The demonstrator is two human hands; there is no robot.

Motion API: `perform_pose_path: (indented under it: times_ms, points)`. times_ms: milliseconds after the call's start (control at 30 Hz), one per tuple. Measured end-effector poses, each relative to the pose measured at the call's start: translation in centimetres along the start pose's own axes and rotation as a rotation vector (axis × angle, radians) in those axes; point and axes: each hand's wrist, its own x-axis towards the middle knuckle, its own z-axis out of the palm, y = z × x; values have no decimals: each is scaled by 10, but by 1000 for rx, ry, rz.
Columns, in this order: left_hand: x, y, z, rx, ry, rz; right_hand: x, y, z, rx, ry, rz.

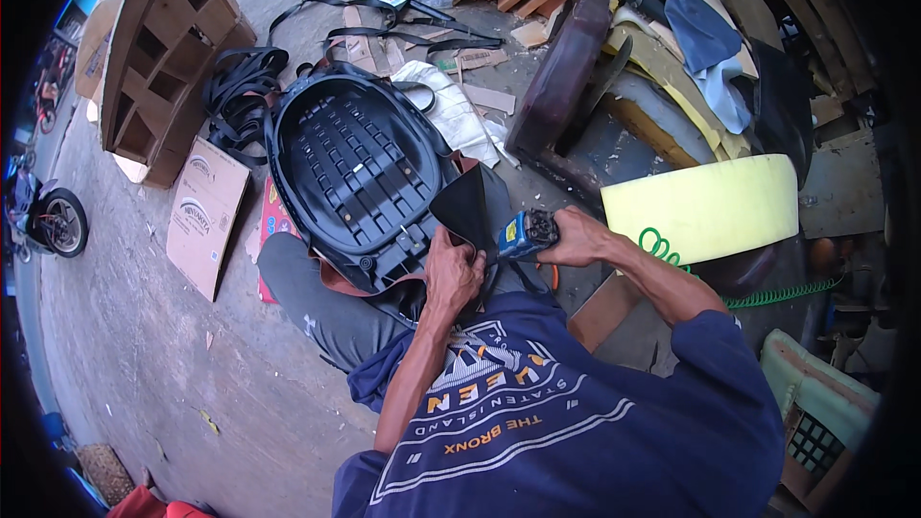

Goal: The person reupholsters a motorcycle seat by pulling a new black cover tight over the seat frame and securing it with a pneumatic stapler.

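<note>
Both fingers on black cover

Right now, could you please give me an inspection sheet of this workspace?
Surface: bare concrete floor, dusty, scraps about.
Job's things: black seat base underside up across the lap; black cover flap pulled over its edge.
Clutter: cardboard box, wooden frame, yellow foam, black straps.
Hands: left hand presses the flap; right hand holds a blue staple gun.
Cables: green coiled hose.
Surroundings: motorbike wheel.
</note>
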Motion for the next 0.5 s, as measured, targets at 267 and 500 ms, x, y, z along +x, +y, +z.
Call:
perform_pose_path:
  times_ms: [267, 500]
  points:
    - [-12, 2, -2, -17, -29, -14, 22, -24, 0, -204, -134, 5]
    - [-13, 6, -11, 3, -34, 15, 37, -51, -14, -332, -223, -65]
